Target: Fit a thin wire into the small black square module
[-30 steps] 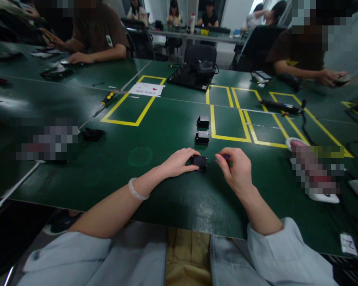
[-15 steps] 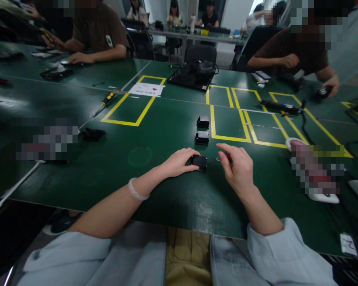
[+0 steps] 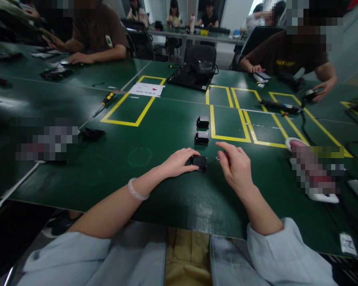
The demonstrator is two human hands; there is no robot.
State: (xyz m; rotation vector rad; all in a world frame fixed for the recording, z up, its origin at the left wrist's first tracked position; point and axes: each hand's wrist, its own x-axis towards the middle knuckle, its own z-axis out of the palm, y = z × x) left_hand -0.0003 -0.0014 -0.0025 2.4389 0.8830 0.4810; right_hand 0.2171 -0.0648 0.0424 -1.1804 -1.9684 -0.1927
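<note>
My left hand (image 3: pixel 179 163) grips a small black box-shaped part (image 3: pixel 199 162) against the green table, thumb on the near side and fingers on the far side. In my right hand (image 3: pixel 237 167), thumb and fingers are closed around what looks like a small screwdriver (image 3: pixel 217 158). Its thin shaft points left at the side of the held part; the handle is mostly hidden by my fingers, and I cannot tell if the tip touches. Just beyond stand two similar black parts with grey tops, a nearer one (image 3: pixel 201 138) and a farther one (image 3: pixel 203 122).
Yellow tape rectangles (image 3: pixel 231 140) mark the table. To the left lie a black flat piece (image 3: pixel 92 134) and a yellow-black tool (image 3: pixel 107 97). At right are a white-edged blurred object (image 3: pixel 328 198) and a black cylindrical device (image 3: pixel 282 106) with a cable. Co-workers sit across.
My right hand has shifted very slightly left with the screwdriver; my left hand and the black part stay put. The co-worker at right has lowered a hand to the table.
</note>
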